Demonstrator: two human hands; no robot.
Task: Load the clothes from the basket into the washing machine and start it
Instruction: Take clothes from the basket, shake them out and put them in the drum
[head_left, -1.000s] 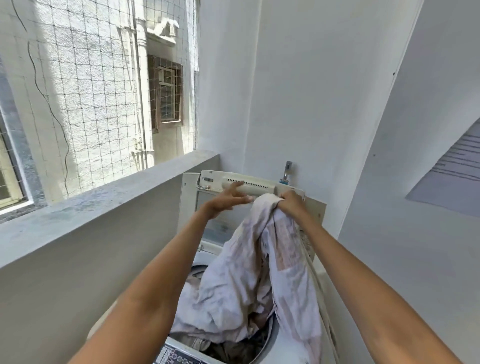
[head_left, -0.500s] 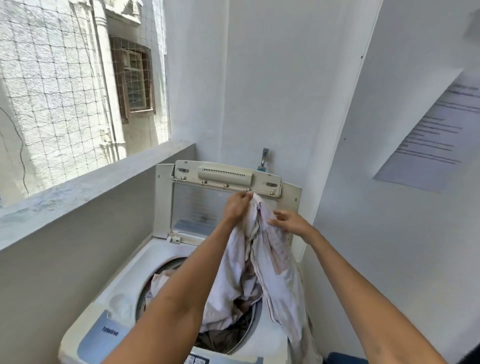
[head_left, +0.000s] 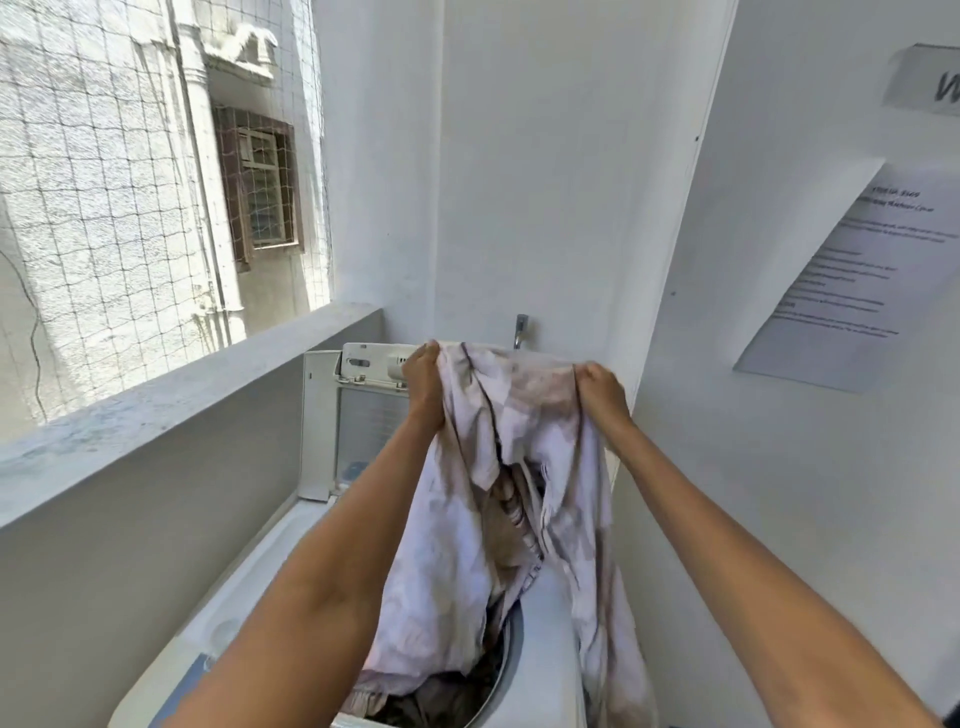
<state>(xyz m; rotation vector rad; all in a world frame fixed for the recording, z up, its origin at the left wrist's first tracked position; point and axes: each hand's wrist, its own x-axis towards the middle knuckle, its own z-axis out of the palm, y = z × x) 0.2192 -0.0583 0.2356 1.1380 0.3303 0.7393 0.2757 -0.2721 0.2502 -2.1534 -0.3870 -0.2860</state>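
Both hands, left (head_left: 423, 376) and right (head_left: 602, 387), grip the pale cloth (head_left: 498, 467) above the washing machine (head_left: 540, 649); its right edge could spill outside the drum.

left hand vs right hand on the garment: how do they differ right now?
The left hand sits slightly higher, by the raised lid; the right hand sits lower, nearer the right wall. The left hand grips the garment at its left top edge, the right hand at its right top edge. Both grip it above the drum.
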